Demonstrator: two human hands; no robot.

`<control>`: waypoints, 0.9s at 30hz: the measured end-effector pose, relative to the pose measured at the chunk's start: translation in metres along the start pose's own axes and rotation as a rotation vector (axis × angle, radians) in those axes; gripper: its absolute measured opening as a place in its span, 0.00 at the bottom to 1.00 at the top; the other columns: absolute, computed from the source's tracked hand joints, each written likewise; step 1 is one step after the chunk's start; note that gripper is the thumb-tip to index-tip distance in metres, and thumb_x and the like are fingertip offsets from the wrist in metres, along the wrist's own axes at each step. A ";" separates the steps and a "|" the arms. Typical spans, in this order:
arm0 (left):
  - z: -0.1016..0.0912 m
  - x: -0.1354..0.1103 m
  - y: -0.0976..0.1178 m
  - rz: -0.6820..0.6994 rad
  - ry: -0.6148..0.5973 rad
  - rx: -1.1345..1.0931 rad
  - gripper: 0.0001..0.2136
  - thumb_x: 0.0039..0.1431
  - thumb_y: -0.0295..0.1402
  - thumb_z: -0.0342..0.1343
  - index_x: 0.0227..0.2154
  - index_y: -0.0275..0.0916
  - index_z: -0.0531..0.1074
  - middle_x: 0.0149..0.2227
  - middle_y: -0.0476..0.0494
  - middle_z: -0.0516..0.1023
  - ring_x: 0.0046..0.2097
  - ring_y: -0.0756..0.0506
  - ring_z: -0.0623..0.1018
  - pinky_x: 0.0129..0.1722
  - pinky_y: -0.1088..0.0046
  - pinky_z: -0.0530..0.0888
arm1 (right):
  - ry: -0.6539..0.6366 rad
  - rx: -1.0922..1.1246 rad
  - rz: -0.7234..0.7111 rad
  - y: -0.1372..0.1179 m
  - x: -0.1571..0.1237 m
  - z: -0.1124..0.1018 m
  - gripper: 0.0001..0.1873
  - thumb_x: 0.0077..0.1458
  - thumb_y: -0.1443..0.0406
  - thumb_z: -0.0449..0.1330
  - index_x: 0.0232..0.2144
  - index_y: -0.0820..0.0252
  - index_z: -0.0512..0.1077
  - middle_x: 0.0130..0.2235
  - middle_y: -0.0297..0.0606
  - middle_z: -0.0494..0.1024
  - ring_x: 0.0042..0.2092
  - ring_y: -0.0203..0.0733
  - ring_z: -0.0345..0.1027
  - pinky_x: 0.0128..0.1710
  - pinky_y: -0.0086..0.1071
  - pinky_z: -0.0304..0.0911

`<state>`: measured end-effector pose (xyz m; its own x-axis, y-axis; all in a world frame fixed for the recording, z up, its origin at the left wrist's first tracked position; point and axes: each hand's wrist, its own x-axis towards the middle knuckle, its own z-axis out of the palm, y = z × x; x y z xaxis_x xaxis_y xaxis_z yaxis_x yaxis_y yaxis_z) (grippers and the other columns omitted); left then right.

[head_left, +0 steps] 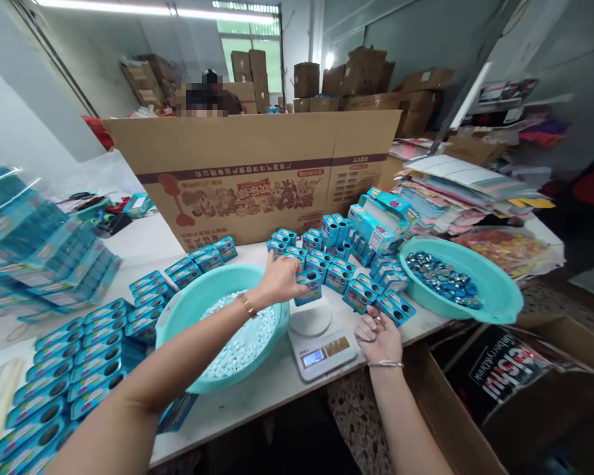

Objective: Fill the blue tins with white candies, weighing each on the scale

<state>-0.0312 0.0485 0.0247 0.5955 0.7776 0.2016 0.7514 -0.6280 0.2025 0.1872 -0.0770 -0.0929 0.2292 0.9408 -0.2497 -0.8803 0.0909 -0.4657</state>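
Observation:
My left hand (281,280) reaches across a turquoise basin (172,315) of small white candies (242,343). Its fingers grip a small blue box (309,290) with a round hole in its top, just above the round plate of a white kitchen scale (327,361). The scale's lit display seems to read zero. My right hand (380,335) is to the right of the scale, palm up, its fingers curled and pinched together. A small pale bit shows at the fingertips, too small to name. Close beyond that hand stand several more blue boxes (359,294).
Rows of blue boxes (96,356) line the left side. On the right, a second turquoise basin (499,290) contains shiny round pieces. A large cardboard box (257,145) stands across the back, with a person partly visible behind it. An open carton (435,396) sits below the table edge.

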 end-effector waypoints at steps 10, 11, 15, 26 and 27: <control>0.031 -0.013 0.022 -0.114 -0.154 0.037 0.38 0.42 0.49 0.64 0.54 0.32 0.61 0.53 0.27 0.69 0.58 0.29 0.64 0.59 0.41 0.48 | -0.081 -0.222 0.027 -0.008 -0.019 0.047 0.07 0.47 0.62 0.61 0.25 0.59 0.68 0.17 0.22 0.57 0.14 0.23 0.45 0.12 0.18 0.44; 0.018 -0.020 0.013 -0.135 -0.109 0.014 0.45 0.40 0.50 0.65 0.58 0.31 0.55 0.58 0.24 0.63 0.61 0.28 0.60 0.59 0.41 0.48 | -0.113 -0.273 0.047 -0.001 -0.020 0.058 0.09 0.47 0.60 0.61 0.24 0.59 0.67 0.17 0.22 0.56 0.14 0.23 0.44 0.12 0.19 0.43; -0.036 -0.088 -0.020 -0.254 0.348 -0.130 0.42 0.52 0.49 0.58 0.63 0.34 0.45 0.60 0.29 0.61 0.62 0.34 0.60 0.61 0.50 0.54 | -0.306 -0.615 0.158 0.058 -0.013 0.109 0.13 0.49 0.55 0.58 0.26 0.59 0.68 0.17 0.23 0.57 0.15 0.25 0.41 0.14 0.23 0.39; 0.065 -0.238 -0.028 -0.638 0.927 -0.142 0.27 0.62 0.33 0.49 0.62 0.35 0.50 0.55 0.29 0.65 0.58 0.37 0.66 0.54 0.55 0.68 | -0.862 -2.019 0.103 0.262 0.035 0.184 0.12 0.53 0.62 0.57 0.38 0.64 0.72 0.51 0.53 0.70 0.51 0.54 0.64 0.50 0.45 0.57; 0.072 -0.236 -0.029 -0.625 0.934 -0.102 0.26 0.62 0.32 0.48 0.61 0.35 0.51 0.55 0.28 0.64 0.59 0.37 0.65 0.54 0.55 0.68 | -0.879 -2.018 0.134 0.272 0.031 0.177 0.13 0.51 0.61 0.59 0.37 0.63 0.72 0.52 0.52 0.69 0.52 0.55 0.63 0.50 0.46 0.57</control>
<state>-0.1734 -0.1143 -0.0983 -0.3551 0.6557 0.6663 0.7910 -0.1691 0.5880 -0.1187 0.0350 -0.0768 -0.4810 0.8305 -0.2810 0.7431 0.2161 -0.6333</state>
